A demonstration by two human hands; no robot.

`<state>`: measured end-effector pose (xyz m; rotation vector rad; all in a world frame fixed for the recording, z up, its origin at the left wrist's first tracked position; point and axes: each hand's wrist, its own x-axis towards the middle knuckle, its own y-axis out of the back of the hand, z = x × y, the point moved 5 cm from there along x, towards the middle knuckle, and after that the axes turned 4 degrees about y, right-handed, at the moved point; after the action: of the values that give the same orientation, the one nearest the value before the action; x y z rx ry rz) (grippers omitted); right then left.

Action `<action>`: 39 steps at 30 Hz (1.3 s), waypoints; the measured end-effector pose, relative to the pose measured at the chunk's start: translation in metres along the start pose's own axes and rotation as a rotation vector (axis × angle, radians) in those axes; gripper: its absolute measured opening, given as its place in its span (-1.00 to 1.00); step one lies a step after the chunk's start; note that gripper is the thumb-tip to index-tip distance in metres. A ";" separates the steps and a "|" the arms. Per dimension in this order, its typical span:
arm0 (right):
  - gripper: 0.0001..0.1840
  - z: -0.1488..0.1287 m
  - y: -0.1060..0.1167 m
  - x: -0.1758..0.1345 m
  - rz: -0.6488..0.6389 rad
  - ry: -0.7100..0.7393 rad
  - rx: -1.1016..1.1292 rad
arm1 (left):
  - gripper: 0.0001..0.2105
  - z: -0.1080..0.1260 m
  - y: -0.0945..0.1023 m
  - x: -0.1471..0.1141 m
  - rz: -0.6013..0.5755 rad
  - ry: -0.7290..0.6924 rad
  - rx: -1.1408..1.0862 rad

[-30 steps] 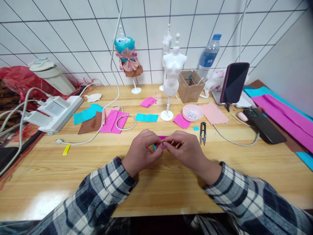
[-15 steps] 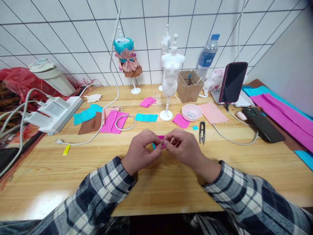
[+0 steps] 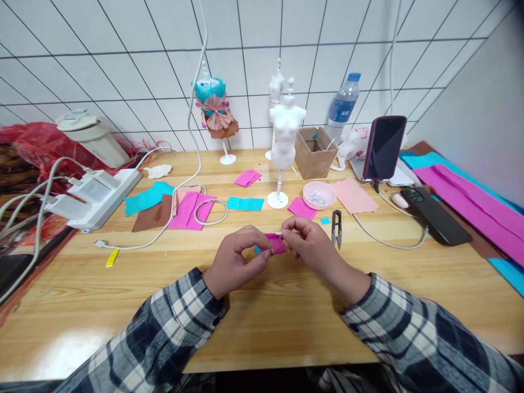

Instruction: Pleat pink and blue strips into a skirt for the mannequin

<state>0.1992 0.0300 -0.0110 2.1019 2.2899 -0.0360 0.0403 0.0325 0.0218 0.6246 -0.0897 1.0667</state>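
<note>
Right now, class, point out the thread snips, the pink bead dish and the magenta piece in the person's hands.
thread snips point(image 3: 336, 229), head view, on the blades' middle.
pink bead dish point(image 3: 309, 190), head view, on its left rim.
magenta piece point(image 3: 277, 244), head view, on the visible flat between the hands.

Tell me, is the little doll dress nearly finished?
One dressed stand at the back looks done. The left hand and right hand are pinching a small pink piece between them. The white stand is bare, and cut pieces lie loose on the table.
</note>
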 end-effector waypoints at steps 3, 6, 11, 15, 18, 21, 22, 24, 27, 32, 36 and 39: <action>-0.87 -0.006 0.016 0.008 0.121 0.111 0.071 | -0.92 0.001 0.000 0.000 0.004 -0.003 0.023; -0.89 -0.020 0.046 0.024 0.289 0.270 0.005 | -0.91 0.002 0.001 0.000 0.008 -0.016 0.049; -0.85 -0.044 0.100 0.059 0.543 0.421 -0.355 | -0.90 0.000 0.000 -0.001 -0.014 -0.056 0.089; -0.72 -0.065 0.125 0.083 0.649 0.469 -0.733 | -0.90 -0.001 0.000 -0.001 -0.009 -0.076 0.088; -0.73 -0.081 0.132 0.101 0.660 0.523 -0.925 | -0.91 0.000 0.000 0.001 -0.005 -0.087 0.087; -0.72 -0.088 0.137 0.120 0.689 0.517 -1.091 | -0.91 0.000 -0.001 0.002 0.004 -0.088 0.088; -0.72 -0.087 0.139 0.126 0.689 0.500 -1.144 | -0.91 0.000 -0.001 0.002 0.009 -0.090 0.088; -0.74 -0.083 0.142 0.137 0.680 0.465 -1.233 | -0.91 0.001 -0.001 0.002 0.013 -0.101 0.090; -0.76 -0.076 0.148 0.147 0.663 0.450 -1.298 | -0.90 0.002 -0.002 0.002 0.001 -0.128 0.099; -0.70 -0.072 0.153 0.148 0.621 0.522 -1.284 | -0.90 0.003 -0.005 0.002 -0.021 -0.154 0.118; -0.71 -0.077 0.154 0.146 0.616 0.598 -1.222 | -0.89 0.003 -0.006 0.002 -0.018 -0.159 0.123; -0.68 -0.089 0.150 0.138 0.651 0.676 -1.135 | -0.88 0.003 -0.003 0.002 0.007 -0.157 0.128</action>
<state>0.3362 0.1834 0.0727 2.0655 1.0300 1.6943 0.0450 0.0317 0.0238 0.8240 -0.1611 1.0346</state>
